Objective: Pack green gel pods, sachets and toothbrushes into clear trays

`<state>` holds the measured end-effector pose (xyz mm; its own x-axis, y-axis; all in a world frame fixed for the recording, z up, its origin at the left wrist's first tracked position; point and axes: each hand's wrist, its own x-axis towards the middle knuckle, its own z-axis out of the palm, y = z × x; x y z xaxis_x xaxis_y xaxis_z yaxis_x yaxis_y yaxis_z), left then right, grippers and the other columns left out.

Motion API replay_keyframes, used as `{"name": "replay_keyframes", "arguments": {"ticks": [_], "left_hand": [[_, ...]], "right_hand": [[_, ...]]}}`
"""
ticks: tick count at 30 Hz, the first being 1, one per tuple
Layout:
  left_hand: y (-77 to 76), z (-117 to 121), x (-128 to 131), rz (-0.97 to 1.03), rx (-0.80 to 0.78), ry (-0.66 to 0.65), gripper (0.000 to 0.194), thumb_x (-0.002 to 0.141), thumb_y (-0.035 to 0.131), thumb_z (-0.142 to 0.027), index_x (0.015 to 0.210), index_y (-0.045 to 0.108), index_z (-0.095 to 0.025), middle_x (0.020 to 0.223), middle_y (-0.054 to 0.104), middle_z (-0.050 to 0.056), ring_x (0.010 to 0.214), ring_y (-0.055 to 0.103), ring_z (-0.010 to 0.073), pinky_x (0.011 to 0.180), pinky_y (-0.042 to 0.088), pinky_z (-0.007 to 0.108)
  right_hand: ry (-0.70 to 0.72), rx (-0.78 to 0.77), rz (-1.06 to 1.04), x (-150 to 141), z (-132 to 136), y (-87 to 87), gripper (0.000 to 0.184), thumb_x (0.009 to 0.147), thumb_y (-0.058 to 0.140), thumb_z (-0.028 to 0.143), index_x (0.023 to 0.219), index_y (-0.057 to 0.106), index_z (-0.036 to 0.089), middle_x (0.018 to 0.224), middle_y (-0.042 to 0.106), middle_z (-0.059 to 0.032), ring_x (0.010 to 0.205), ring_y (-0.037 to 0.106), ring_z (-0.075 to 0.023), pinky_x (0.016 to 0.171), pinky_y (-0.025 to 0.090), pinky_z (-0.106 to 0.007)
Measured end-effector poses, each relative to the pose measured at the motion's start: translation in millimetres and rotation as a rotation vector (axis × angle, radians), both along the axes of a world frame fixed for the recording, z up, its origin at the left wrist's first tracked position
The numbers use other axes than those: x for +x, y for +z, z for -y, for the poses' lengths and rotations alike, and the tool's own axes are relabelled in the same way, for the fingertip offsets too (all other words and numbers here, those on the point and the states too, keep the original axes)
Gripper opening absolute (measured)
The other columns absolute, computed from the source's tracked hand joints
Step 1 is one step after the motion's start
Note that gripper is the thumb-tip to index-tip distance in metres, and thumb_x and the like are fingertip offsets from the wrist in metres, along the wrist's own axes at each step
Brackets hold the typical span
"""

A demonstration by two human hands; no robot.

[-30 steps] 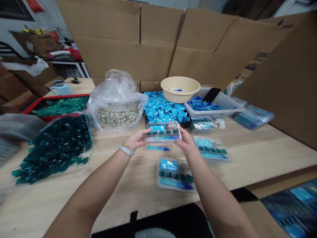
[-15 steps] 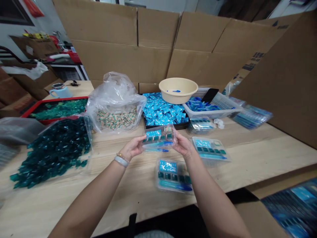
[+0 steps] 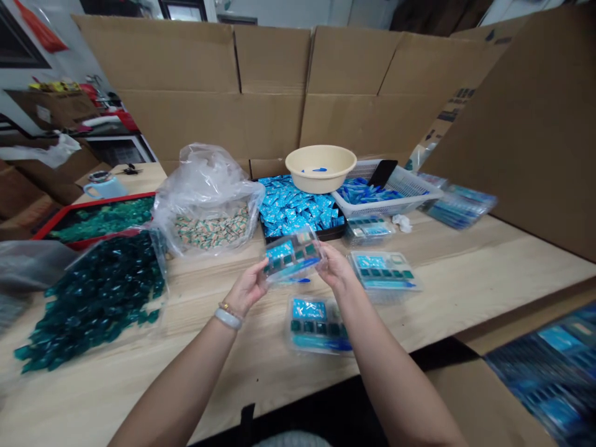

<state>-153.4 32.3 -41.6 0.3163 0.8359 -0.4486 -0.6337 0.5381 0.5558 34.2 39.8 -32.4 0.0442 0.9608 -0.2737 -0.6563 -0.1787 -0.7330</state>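
Left hand (image 3: 249,287) and right hand (image 3: 336,268) both closed on the short ends of a clear plastic tray (image 3: 292,254), fingers wrapped around its edges, the tray held up over the table and tilted. Inside it, a bright blue sachet, a row of dark teal pods and a slim blue stick along the long edge. On the left wrist, a pale bangle (image 3: 228,318) and a thin gold bracelet (image 3: 226,307).

Directly below, a loose blue stick (image 3: 298,280) on the pale wooden table (image 3: 261,379), partly hidden by the tray. Just in front of the hands, a filled tray (image 3: 319,326); to the right, a second (image 3: 384,276); farther back, a third (image 3: 370,228).

Open wood left of the near tray and a wide stretch right of the second one, up to a tall cardboard sheet (image 3: 521,124). Behind the hands, a black tray of blue sachets (image 3: 298,208), nearly touching the held tray, with a beige basin (image 3: 320,167) and a white basket (image 3: 386,192) beyond. To the left, a clear bag of striped sachets (image 3: 207,211) and a bag of dark teal pods (image 3: 95,292).
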Motion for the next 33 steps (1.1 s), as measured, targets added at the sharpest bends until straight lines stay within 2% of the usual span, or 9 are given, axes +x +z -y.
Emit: {"name": "replay_keyframes", "arguments": {"ticks": [6,10,13,16,19,23,25,29,33], "left_hand": [[15.6,1,-17,-0.091,0.007,0.015,0.014,0.079,0.045,-0.011,0.088,0.056,-0.012,0.077,0.065,0.005,0.069,0.062,0.0150,0.068,0.051,0.028],[29.9,24,-24,-0.161,0.018,-0.205,0.015,0.077,0.050,-0.013,0.089,0.057,-0.011,0.083,0.065,0.007,0.073,0.062,0.0185,0.066,0.050,0.031],[32.5,50,-6,-0.194,0.076,-0.341,0.024,0.071,0.057,-0.016,0.095,0.056,-0.012,0.090,0.063,0.009,0.077,0.061,0.0201,0.068,0.048,0.031],[21.8,73,26,-0.291,0.131,-0.285,0.042,0.067,0.060,-0.015,0.107,0.049,-0.018,0.093,0.061,0.005,0.079,0.059,0.0181,0.069,0.046,0.030],[0.6,86,49,-0.609,0.297,-0.210,0.046,0.067,0.058,-0.017,0.111,0.045,-0.019,0.101,0.058,0.007,0.090,0.055,0.0203,0.080,0.042,0.036],[-21.8,96,52,-1.209,0.666,-0.033,0.041,0.065,0.058,-0.019,0.105,0.052,-0.015,0.109,0.051,0.011,0.106,0.042,0.0259,0.094,0.030,0.043],[-19.8,97,51,-1.295,0.736,0.045,0.045,0.065,0.059,-0.021,0.108,0.051,-0.015,0.115,0.046,0.013,0.109,0.039,0.0270,0.094,0.030,0.044],[8.6,75,55,-0.879,0.587,-0.007,0.033,0.073,0.053,-0.030,0.101,0.052,-0.014,0.091,0.057,0.009,0.078,0.055,0.0172,0.069,0.045,0.032],[27.0,31,60,-0.413,0.346,-0.030,0.024,0.072,0.057,-0.034,0.077,0.055,-0.010,0.066,0.055,0.003,0.057,0.053,0.0085,0.053,0.042,0.020]], "right_hand": [[-0.108,-0.017,-0.012,14,15,8.2,0.017,0.059,0.054,0.001,0.065,0.059,0.016,0.062,0.063,-0.0002,0.059,0.058,-0.0074,0.059,0.051,-0.016],[-0.198,0.026,0.041,42,37,26.6,0.016,0.059,0.057,0.001,0.066,0.060,0.015,0.067,0.064,-0.0023,0.063,0.060,-0.0081,0.061,0.051,-0.015],[-0.216,0.042,0.082,63,53,45.1,0.015,0.060,0.059,0.004,0.070,0.061,0.015,0.071,0.065,-0.0027,0.064,0.060,-0.0077,0.061,0.051,-0.014],[-0.186,0.033,0.107,73,63,55.7,0.014,0.061,0.060,0.006,0.071,0.062,0.016,0.073,0.066,-0.0029,0.064,0.059,-0.0073,0.061,0.051,-0.014],[-0.131,0.019,0.116,70,68,52.8,0.015,0.059,0.061,0.007,0.071,0.062,0.016,0.072,0.065,-0.0027,0.063,0.059,-0.0075,0.060,0.050,-0.015],[-0.053,-0.006,0.112,55,69,39.3,0.014,0.057,0.066,0.010,0.069,0.062,0.017,0.069,0.065,-0.0018,0.060,0.058,-0.0085,0.058,0.049,-0.018],[-0.023,-0.016,0.115,42,66,33.2,0.016,0.055,0.068,0.012,0.068,0.062,0.017,0.068,0.065,-0.0016,0.060,0.058,-0.0095,0.059,0.048,-0.021],[-0.001,0.037,0.169,8,48,21.1,0.019,0.053,0.070,0.017,0.069,0.061,0.017,0.066,0.064,0.0000,0.059,0.057,-0.0103,0.061,0.046,-0.025],[-0.100,0.136,0.316,-28,22,6.5,0.023,0.053,0.069,0.023,0.075,0.062,0.018,0.069,0.063,0.0009,0.062,0.055,-0.0105,0.062,0.043,-0.026]]}}
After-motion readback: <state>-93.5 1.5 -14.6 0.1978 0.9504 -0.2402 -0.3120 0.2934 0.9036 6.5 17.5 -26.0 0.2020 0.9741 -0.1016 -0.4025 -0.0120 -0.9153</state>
